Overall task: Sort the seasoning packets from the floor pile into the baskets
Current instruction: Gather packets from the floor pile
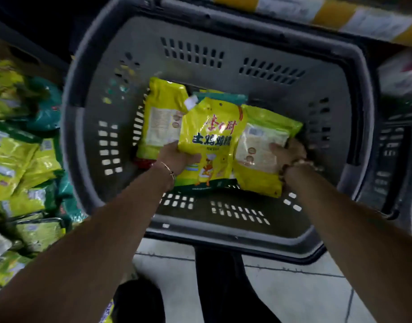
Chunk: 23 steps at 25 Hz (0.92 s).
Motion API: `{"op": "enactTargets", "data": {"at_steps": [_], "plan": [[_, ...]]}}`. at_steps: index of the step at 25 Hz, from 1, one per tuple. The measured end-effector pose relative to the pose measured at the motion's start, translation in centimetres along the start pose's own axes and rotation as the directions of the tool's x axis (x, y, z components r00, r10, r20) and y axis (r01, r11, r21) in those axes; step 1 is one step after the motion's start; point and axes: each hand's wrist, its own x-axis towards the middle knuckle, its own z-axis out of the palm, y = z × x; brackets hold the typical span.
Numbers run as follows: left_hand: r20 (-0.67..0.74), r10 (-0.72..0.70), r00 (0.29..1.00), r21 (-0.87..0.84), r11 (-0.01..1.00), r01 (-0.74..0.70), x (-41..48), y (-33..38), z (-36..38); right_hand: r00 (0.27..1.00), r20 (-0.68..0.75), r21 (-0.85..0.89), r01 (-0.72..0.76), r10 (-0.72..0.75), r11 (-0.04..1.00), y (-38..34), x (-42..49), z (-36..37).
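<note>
A grey plastic basket [111, 73] fills the middle of the view. Inside it lie three yellow seasoning packets. My left hand [177, 157] grips the lower left edge of the middle packet [212, 136], which lies face up with red and blue print. The left packet [162, 117] lies back side up beside that hand. My right hand [288, 152] holds the right packet [263, 145], also back side up, with its fingers curled over the packet's right edge. A teal-topped packet [220, 96] shows behind them.
A pile of yellow and green packets [16, 159] covers the floor at the left. A second dark basket [393, 145] stands at the right. A yellow and white striped barrier [328, 12] runs along the top. Pale floor tiles [281, 287] lie below the basket.
</note>
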Motion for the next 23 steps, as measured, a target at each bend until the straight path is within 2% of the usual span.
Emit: {"op": "enactTargets", "data": {"at_steps": [1, 3, 6, 7, 9, 10, 11, 12, 13, 14, 15, 16, 17, 19, 23], "plan": [[0.017, -0.041, 0.999, 0.044, 0.998, 0.040, 1.4, -1.0, 1.0, 0.998, 0.027, 0.029, -0.064, 0.063, 0.998, 1.1, 0.8, 0.7], [-0.006, -0.091, 0.996, 0.126, 0.988, 0.091, 4.0, -2.7, 2.6, 0.995, 0.030, -0.005, -0.096, 0.096, 0.995, 3.0, 2.3, 1.8], [-0.094, -0.088, 0.992, 0.369, 0.922, 0.116, 6.2, -3.3, 4.0, 0.991, 0.032, -0.234, -0.116, 0.127, 0.965, 3.8, 4.6, 3.1], [-0.134, -0.068, 0.989, 0.460, 0.879, 0.123, 5.9, -3.2, 4.2, 0.989, 0.008, -0.282, -0.139, 0.148, 0.949, 3.8, 4.8, 3.4], [-0.218, 0.072, 0.973, 0.614, 0.785, 0.079, 4.0, -2.6, 4.0, 0.973, -0.164, -0.310, -0.207, 0.162, 0.928, 3.7, 4.3, 3.7], [-0.221, 0.218, 0.951, 0.708, 0.706, 0.003, 3.1, -2.5, 3.7, 0.953, -0.285, -0.316, -0.190, 0.098, 0.930, 3.5, 3.6, 3.7], [-0.143, 0.379, 0.914, 0.827, 0.553, -0.100, 2.3, -2.5, 3.5, 0.933, -0.359, -0.335, -0.123, -0.006, 0.934, 3.6, 2.8, 3.7], [0.008, 0.471, 0.882, 0.916, 0.350, -0.195, 2.0, -2.5, 3.5, 0.928, -0.348, -0.385, -0.009, -0.136, 0.923, 3.9, 2.1, 3.8], [0.171, 0.474, 0.864, 0.948, 0.158, -0.275, 2.0, -2.4, 3.7, 0.937, -0.235, -0.445, 0.134, -0.260, 0.886, 4.4, 1.8, 3.9], [0.300, 0.426, 0.854, 0.940, 0.019, -0.340, 2.4, -2.1, 4.1, 0.945, -0.036, -0.482, 0.268, -0.325, 0.834, 4.8, 1.7, 4.1], [0.377, 0.361, 0.853, 0.922, -0.061, -0.382, 3.0, -1.8, 4.6, 0.934, 0.189, -0.525, 0.357, -0.304, 0.773, 5.1, 1.7, 4.4], [0.415, 0.307, 0.856, 0.909, -0.105, -0.403, 3.6, -1.8, 5.2, 0.908, 0.355, -0.584, 0.402, -0.224, 0.705, 5.5, 1.9, 4.7], [0.424, 0.273, 0.864, 0.906, -0.132, -0.403, 4.2, -2.1, 5.7, 0.889, 0.433, -0.642, 0.421, -0.150, 0.640, 5.9, 2.1, 5.1], [0.401, 0.279, 0.873, 0.916, -0.130, -0.379, 4.8, -2.9, 6.6, 0.896, 0.427, -0.724, 0.418, -0.119, 0.549, 6.6, 2.6, 5.9], [0.366, 0.331, 0.870, 0.931, -0.118, -0.346, 4.9, -3.6, 7.3, 0.919, 0.355, -0.787, 0.392, -0.171, 0.477, 6.8, 2.9, 6.4]]}}
